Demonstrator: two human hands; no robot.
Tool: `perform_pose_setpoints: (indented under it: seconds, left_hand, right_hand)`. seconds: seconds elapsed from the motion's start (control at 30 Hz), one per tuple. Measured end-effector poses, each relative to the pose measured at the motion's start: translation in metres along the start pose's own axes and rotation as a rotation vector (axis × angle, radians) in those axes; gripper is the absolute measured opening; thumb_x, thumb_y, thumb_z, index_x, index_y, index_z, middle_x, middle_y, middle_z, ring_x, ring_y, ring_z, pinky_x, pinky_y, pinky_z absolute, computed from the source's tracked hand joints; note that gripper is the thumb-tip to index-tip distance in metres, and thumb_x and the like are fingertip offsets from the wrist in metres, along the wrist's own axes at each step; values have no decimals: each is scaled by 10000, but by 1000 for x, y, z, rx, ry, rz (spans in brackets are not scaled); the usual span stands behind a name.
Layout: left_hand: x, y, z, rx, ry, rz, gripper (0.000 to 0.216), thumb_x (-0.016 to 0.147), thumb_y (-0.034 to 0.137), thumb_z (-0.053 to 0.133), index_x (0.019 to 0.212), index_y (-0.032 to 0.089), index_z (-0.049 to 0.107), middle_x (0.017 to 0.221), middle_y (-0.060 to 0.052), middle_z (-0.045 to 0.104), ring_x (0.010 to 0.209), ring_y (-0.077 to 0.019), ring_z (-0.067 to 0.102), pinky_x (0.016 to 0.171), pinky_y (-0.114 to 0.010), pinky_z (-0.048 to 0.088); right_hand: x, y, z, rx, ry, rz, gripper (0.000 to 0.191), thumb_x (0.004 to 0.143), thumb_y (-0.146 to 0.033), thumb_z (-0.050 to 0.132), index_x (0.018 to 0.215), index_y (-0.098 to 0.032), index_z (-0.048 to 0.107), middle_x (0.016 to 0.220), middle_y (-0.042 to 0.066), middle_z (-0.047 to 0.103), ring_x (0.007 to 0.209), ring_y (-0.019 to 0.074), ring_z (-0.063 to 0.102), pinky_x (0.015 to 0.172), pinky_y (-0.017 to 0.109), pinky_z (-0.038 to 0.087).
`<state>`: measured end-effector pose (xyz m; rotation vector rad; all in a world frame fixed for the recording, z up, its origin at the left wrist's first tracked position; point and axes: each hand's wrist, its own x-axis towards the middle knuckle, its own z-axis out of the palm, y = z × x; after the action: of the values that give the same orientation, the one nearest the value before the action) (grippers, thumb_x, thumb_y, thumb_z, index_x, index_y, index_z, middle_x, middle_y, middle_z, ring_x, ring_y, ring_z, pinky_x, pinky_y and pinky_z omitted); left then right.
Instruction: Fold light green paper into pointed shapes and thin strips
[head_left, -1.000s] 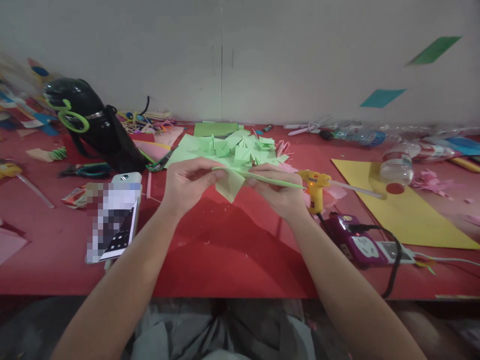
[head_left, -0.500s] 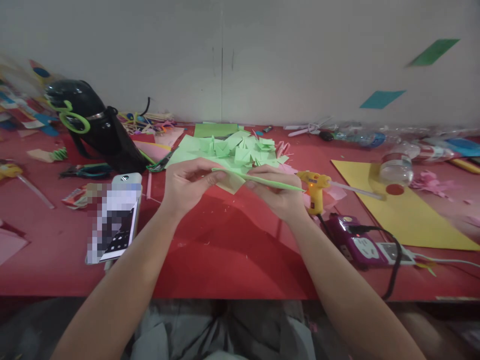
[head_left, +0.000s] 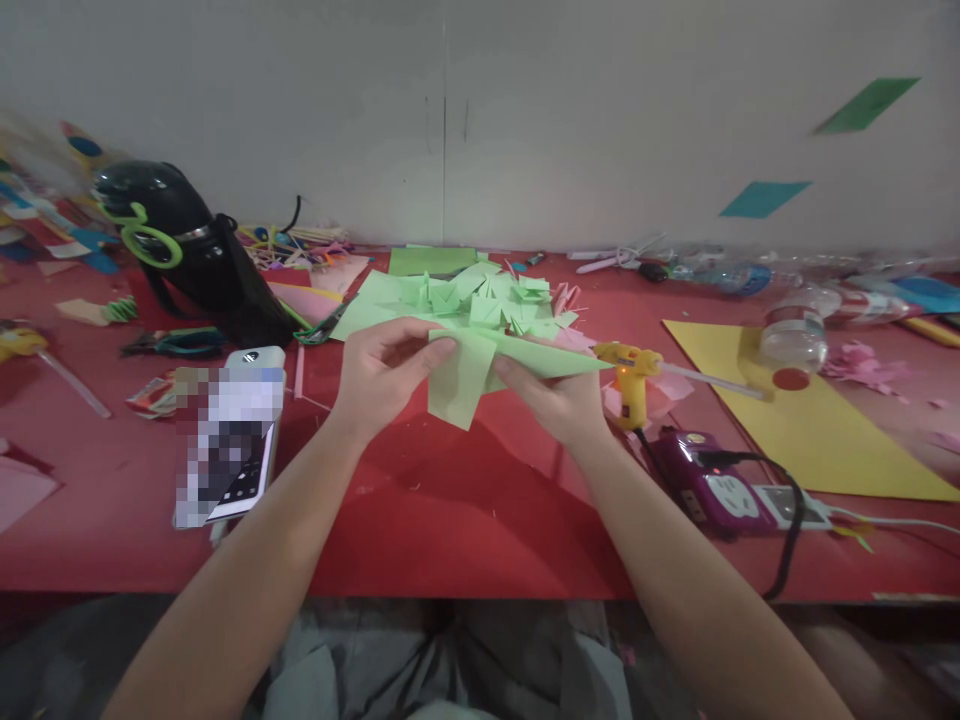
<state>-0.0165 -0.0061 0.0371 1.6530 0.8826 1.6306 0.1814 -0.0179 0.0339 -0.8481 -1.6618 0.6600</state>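
Observation:
A folded piece of light green paper (head_left: 459, 385) is held up above the red table between both hands. My left hand (head_left: 382, 375) pinches its left edge, thumb in front. On the right side, my right hand (head_left: 551, 395) grips the paper with the thumb on its near face; the other fingers are partly hidden behind it. One flap hangs down in the middle, and a pointed end reaches right, toward the yellow glue gun (head_left: 630, 380). Just beyond the hands, several folded green paper pieces (head_left: 484, 305) lie on a green sheet (head_left: 367, 305).
A smartphone (head_left: 236, 440) and a black bottle (head_left: 195, 250) stand left of my hands, with pliers (head_left: 176, 342) close by. To the right are a purple power strip (head_left: 712, 480) with cables, a yellow sheet (head_left: 840, 430) and plastic bottles (head_left: 793, 340). A wall (head_left: 570, 120) rises behind the red table (head_left: 450, 520).
The green paper has tilted from nearly edge-on to showing its face, and its middle flap now hangs lower. Both hands have kept hold of it and shifted only slightly.

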Motion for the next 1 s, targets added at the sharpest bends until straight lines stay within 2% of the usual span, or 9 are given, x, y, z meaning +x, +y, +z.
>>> perform_pose_setpoints:
  seconds: [0.2, 0.3, 0.43, 0.77, 1.0]
  left_hand:
    - [2, 1, -2, -36, 18, -47, 181, 724, 368, 816, 801, 210, 775, 768, -26, 750, 707, -149, 684, 674, -260, 571]
    - [2, 1, -3, -55, -39, -56, 185, 732, 366, 811, 828, 212, 778, 790, -31, 754, 734, -155, 689, 681, -259, 570]
    - [1, 1, -1, -54, -82, -70, 171, 738, 356, 808, 771, 194, 766, 736, -20, 736, 684, -133, 665, 638, -232, 548]
    - [-2, 1, 5, -64, 13, -132, 229, 725, 397, 810, 757, 179, 743, 726, -18, 720, 651, -128, 637, 610, -238, 529]
    - [-6, 5, 12, -3, 48, -146, 246, 738, 406, 794, 718, 180, 700, 672, 5, 656, 613, -110, 570, 550, -218, 473]
  right_hand:
    - [-1, 3, 1, -26, 62, 46, 177, 837, -340, 687, 716, -211, 684, 695, 4, 660, 655, 163, 596, 597, 298, 495]
    - [0, 2, 0, -13, 29, 45, 180, 842, -340, 680, 720, -208, 693, 719, 12, 677, 677, 168, 609, 628, 309, 507]
    - [-1, 1, 2, 16, -18, 42, 147, 848, -319, 675, 758, -209, 714, 745, 15, 697, 708, 176, 631, 659, 318, 523]
    - [-7, -2, 14, 144, 38, 85, 105, 821, -316, 732, 877, -230, 752, 942, 28, 757, 970, 232, 694, 850, 364, 577]
    - [-6, -7, 18, 156, 123, 105, 184, 795, -328, 754, 958, -242, 745, 1017, 28, 764, 983, 233, 710, 894, 376, 583]
